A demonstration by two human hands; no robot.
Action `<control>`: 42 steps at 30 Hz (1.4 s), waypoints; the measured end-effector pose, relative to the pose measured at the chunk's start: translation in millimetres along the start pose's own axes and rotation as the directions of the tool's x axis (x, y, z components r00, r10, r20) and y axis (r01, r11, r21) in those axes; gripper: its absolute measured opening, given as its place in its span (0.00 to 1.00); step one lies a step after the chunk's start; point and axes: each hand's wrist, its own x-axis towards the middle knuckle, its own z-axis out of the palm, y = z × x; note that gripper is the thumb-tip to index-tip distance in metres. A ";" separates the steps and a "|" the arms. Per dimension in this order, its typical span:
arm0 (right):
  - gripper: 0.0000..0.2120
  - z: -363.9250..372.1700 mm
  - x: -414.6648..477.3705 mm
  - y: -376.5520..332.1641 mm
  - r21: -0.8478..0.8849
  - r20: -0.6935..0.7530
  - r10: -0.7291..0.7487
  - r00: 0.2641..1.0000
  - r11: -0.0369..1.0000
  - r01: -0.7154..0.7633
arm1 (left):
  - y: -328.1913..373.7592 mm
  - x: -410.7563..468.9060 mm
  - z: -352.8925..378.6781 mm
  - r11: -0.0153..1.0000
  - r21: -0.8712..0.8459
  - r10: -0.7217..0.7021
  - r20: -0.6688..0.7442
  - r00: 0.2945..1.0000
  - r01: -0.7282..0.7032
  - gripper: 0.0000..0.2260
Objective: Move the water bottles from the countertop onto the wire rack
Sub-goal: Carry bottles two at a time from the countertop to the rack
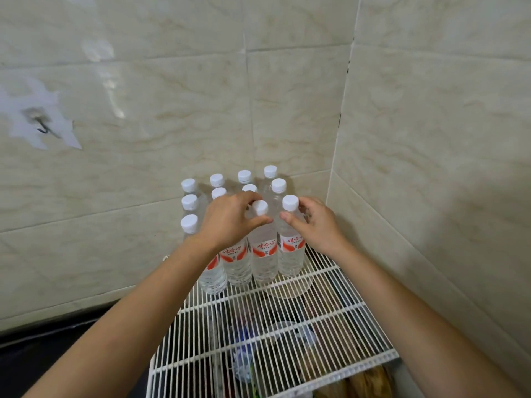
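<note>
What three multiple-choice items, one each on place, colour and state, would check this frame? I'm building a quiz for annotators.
1. Where do the water bottles stand?
A. on the wire rack
B. on the floor
C. in a sink

2. What colour are the caps?
A. blue
B. white
C. red

3. How are the bottles posed?
A. lying flat
B. upside down
C. upright

Answers: 1 A, their bases rest on the rack wires; 2 B, every visible cap is white; 3 C, caps point up.

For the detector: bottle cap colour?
White caps, clearest in the head view.
</note>
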 end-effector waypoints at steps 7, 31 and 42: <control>0.29 -7.5 -22.8 -36.3 -0.225 -0.390 -0.318 0.864 0.943 0.246 | -12.5 -47.0 -30.0 0.993 0.116 0.019 -0.403 0.915 0.030 0.26; 0.29 354.0 -242.2 -277.9 0.157 0.373 -0.767 0.522 0.606 0.780 | -115.9 -543.8 -191.2 0.257 0.279 -0.645 -0.664 0.379 0.925 0.31; 0.28 530.2 -418.0 -473.6 0.304 0.445 -0.822 0.355 0.512 0.804 | -204.4 -764.9 -342.7 0.084 0.236 -0.642 -0.730 0.234 0.968 0.31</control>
